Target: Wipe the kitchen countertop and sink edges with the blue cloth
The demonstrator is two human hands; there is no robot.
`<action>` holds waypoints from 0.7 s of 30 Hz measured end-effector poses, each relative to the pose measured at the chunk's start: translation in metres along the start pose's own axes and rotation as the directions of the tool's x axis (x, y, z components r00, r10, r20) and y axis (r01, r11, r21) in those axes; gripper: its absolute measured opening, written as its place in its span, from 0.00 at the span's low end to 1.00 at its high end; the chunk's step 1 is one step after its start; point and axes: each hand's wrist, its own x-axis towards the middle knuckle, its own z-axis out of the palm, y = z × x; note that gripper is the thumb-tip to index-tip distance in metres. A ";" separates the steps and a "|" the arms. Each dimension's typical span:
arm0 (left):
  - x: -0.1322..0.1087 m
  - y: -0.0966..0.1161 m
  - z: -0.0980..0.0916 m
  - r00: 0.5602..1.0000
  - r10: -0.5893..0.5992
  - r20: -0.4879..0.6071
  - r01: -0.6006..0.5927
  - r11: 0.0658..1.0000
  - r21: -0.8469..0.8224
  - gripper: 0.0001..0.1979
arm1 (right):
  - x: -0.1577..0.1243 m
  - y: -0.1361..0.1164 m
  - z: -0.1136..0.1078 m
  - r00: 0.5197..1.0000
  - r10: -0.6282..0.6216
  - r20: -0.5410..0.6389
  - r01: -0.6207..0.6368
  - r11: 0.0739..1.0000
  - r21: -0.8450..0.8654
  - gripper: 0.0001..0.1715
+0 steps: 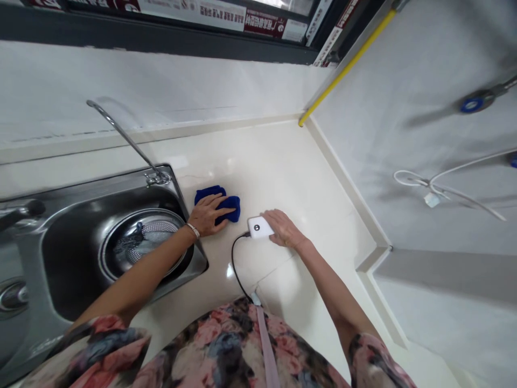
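My left hand (208,215) lies on a folded blue cloth (231,209) on the pale countertop, right of the sink. Its fingers are stretched out and spread over the cloth. My right hand (283,229) is closed around the right end of a white power bank (259,227), which has a dark round mark on its face. A black cable (234,258) runs from the power bank's left end down toward my clothing, near a pale pink strap (266,345). The right fingertips are partly hidden.
A steel sink (173,183) at left has a thin curved tap (125,134) and holds a metal bowl (105,253) with a strainer inside. A yellow pipe (347,67) meets the counter's back corner. A white cable (456,188) hangs at the right wall.
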 end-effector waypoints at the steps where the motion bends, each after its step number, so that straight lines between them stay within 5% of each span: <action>1: 0.000 0.000 0.000 1.000 0.003 0.003 -0.003 1.000 0.007 0.21 | 0.001 0.001 -0.001 1.000 0.002 0.012 -0.002 1.000 0.001 0.54; 6: 0.002 0.000 -0.003 0.999 0.018 0.032 -0.020 0.999 0.046 0.21 | 0.001 -0.007 -0.018 0.994 0.084 0.072 -0.086 0.996 0.034 0.54; 9: 0.004 -0.001 -0.003 0.998 0.021 0.052 -0.024 0.998 0.057 0.20 | -0.022 -0.024 -0.029 0.969 0.226 -0.100 -0.221 0.973 0.061 0.50; 11: 0.010 -0.001 0.000 0.997 0.040 0.069 -0.044 0.998 0.055 0.19 | -0.057 -0.042 -0.025 0.884 0.367 -0.290 -0.358 0.930 0.086 0.45; 16: 0.053 0.005 0.018 0.982 0.139 0.129 -0.139 0.990 -0.005 0.19 | -0.176 -0.115 0.038 0.539 0.635 -0.554 -0.685 0.713 0.151 0.36; 21: 0.116 0.007 0.044 0.946 0.270 0.181 -0.263 0.963 -0.062 0.18 | -0.236 -0.170 0.095 0.419 0.726 -0.545 -0.814 0.567 0.128 0.37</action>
